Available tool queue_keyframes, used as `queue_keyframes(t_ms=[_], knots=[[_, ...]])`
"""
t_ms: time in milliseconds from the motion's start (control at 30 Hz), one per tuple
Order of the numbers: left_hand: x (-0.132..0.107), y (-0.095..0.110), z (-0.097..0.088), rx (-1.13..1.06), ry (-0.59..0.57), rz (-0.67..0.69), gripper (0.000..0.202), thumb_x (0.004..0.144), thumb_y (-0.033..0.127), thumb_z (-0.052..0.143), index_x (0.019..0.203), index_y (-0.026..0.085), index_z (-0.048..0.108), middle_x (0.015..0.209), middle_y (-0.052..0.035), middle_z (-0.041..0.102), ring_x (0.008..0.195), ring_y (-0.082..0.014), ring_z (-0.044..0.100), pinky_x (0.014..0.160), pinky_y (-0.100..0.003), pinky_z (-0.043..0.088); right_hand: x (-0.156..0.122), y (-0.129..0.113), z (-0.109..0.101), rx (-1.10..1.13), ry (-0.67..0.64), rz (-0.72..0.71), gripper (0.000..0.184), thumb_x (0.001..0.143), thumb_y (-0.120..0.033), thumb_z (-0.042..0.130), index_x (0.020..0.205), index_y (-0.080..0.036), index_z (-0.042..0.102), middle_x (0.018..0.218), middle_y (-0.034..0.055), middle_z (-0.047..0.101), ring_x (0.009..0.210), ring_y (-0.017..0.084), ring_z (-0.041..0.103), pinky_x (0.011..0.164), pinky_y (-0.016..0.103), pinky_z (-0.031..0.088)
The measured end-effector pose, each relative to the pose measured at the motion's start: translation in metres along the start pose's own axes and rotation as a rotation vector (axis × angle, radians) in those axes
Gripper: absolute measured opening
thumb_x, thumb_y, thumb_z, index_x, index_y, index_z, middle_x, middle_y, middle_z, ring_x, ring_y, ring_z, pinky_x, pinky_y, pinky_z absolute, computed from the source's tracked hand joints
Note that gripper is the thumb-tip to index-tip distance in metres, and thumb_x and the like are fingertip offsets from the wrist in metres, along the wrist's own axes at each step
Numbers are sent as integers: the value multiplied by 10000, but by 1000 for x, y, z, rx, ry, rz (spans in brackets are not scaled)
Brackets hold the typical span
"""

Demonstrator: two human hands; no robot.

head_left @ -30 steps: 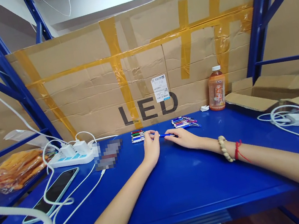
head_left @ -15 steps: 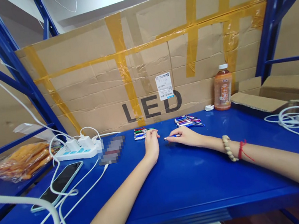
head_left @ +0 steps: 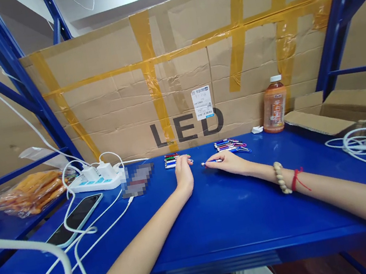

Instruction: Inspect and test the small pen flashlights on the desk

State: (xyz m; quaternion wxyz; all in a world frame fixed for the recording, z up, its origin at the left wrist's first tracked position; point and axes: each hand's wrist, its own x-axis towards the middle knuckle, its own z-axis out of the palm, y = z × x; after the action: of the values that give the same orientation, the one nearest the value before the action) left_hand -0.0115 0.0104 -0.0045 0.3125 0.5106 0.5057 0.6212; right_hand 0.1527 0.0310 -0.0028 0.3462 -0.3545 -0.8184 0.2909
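Observation:
My right hand (head_left: 227, 163) pinches a small blue-and-silver keychain flashlight (head_left: 213, 162) between thumb and fingers, its silver end pointing left, just above or on the blue shelf. Facing it, my left hand (head_left: 184, 175) rests on its side on the shelf with fingers loosely bent; nothing shows in its grasp, though its palm side is partly hidden. Just behind the left hand lies a row of similar flashlights (head_left: 170, 163) in red, green and blue, partly covered by that hand. Beyond the right hand is a second group of flashlights (head_left: 229, 146) with clip ends pointing right.
A drink bottle (head_left: 274, 109) and an open carton (head_left: 351, 109) stand at the back right, near a coiled white cable (head_left: 354, 144). On the left are a power strip (head_left: 97, 183), a phone (head_left: 77, 220) and loose white cables. A cardboard sheet (head_left: 112, 116) closes off the back.
The view has shifted slightly. Both hands keep nearly the same place, and the right still holds the flashlight, now lying a little more level.

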Motion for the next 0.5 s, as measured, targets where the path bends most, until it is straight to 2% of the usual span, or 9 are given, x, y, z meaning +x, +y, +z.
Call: queue_keyframes(t_ms=[267,500], knots=[[1,-2,0,-12,-18,-8,203,760,276,354,669,185,511,748,-22,551,827,-158,502,744,-267,383,0,1,1,-50,-78,-37,448,773,-523,506,840,-124,699,812,61,687,720,181,595,660,275,452],[1,-2,0,-4,-35,-12,214,755,299,341,687,184,508,732,-22,528,795,-154,488,714,-260,374,0,1,1,-57,-83,-38,451,771,-525,512,866,-125,696,805,61,683,713,176,592,644,269,454]])
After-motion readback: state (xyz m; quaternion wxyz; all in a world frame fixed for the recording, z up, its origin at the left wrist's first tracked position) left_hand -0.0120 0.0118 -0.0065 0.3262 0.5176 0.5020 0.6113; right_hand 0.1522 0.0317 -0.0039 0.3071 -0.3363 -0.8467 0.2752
